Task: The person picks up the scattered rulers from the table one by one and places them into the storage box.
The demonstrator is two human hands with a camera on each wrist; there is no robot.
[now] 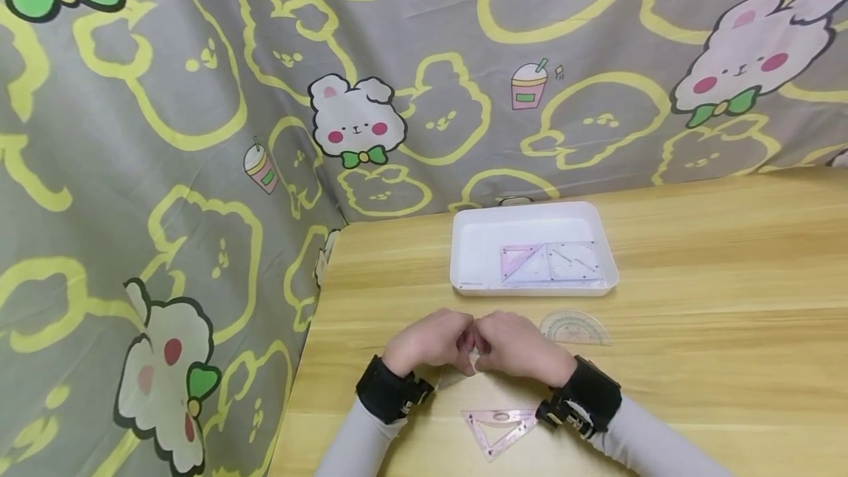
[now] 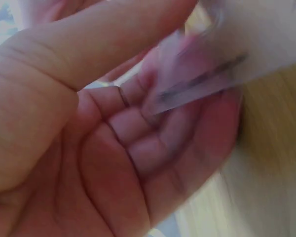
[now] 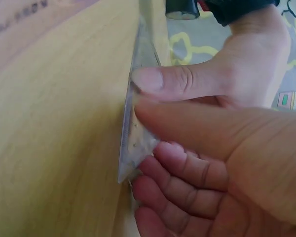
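Clear set square is gripped between both hands just above the wooden table, in front of the white tray; in the right wrist view it stands nearly edge-on, with small marks along its face. The left hand pinches it, thumb laid on the plastic near the other thumb and fingers curled behind, though the left wrist view is blurred there. The right hand pinches it too, its thumb against one face and its fingers bent on the far side. In the head view the two hands meet fingertip to fingertip and hide most of the piece. A clear protractor lies on the table just beyond the right hand, between it and the tray. A pink set square lies flat on the person's side of the hands, near the right wristband. Inside the tray, more flat drawing pieces in clear and pink plastic lie toward its right side. A grey curtain printed with rabbits and yellow outlines hangs behind the table
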